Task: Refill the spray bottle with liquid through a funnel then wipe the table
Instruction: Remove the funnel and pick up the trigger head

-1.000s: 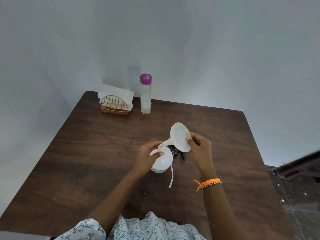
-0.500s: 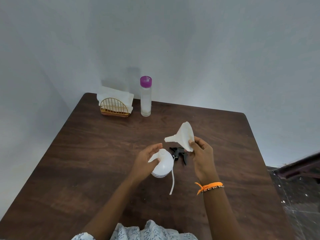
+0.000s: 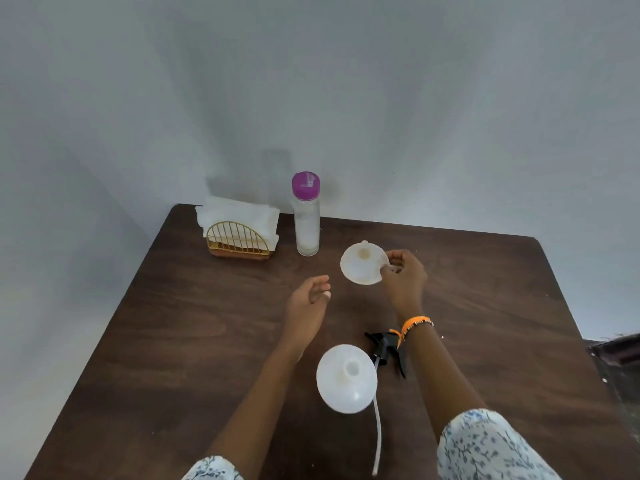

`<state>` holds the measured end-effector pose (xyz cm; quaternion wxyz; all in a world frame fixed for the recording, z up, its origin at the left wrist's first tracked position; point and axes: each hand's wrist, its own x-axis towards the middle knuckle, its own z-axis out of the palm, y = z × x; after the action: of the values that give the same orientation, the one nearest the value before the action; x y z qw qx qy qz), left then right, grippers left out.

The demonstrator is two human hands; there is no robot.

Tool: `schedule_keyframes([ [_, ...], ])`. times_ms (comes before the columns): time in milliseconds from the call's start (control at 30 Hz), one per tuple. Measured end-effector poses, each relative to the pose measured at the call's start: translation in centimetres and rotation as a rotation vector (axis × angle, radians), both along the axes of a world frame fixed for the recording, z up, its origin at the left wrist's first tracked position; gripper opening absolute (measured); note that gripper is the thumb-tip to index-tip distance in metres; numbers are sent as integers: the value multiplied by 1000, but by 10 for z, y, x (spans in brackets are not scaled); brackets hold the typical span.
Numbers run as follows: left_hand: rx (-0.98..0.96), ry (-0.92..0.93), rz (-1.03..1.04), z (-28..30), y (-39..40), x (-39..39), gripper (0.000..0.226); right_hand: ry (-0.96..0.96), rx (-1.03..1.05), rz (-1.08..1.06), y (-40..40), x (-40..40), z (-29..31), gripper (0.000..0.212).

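— Any writing you can read from up there?

— None. The bottle with the purple cap (image 3: 306,216) in front of me has no label I can make out, only a small pale mark on the cap, too blurred to read.

— And the white spray bottle (image 3: 346,378)?

— Plain, with no print or brand on it. The funnel (image 3: 363,267) in my right hand (image 3: 403,277) is bare white too.

— The napkin holder (image 3: 238,242)?

— Only gold wires and plain white napkins.
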<state>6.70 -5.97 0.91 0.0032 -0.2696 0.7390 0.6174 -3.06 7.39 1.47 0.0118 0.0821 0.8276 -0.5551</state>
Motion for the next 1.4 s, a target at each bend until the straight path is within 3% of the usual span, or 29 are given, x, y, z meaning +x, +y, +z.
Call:
schedule_keyframes([
  [233, -1, -80, -59, -18, -10, -55, 46, 1, 62, 26, -29, -58, -32, 19],
  [733, 34, -75, -66, -37, -8, -74, 45, -77, 111, 121, -33, -82, -61, 25],
  [867, 33, -51, -49, -34, -5, -61, 40, -94, 91, 82, -16, -63, -53, 33],
  [1133, 87, 27, 102, -8, 6, 7, 28, -84, 305, 141, 38, 25, -31, 14],
  [1267, 72, 70, 40, -7, 14, 48, 38, -241, 395, 175, 56, 64, -34, 2],
  [1400, 77, 105, -69, -7, 27, 79, 56, -289, 584, 227, 51, 86, -41, 25],
])
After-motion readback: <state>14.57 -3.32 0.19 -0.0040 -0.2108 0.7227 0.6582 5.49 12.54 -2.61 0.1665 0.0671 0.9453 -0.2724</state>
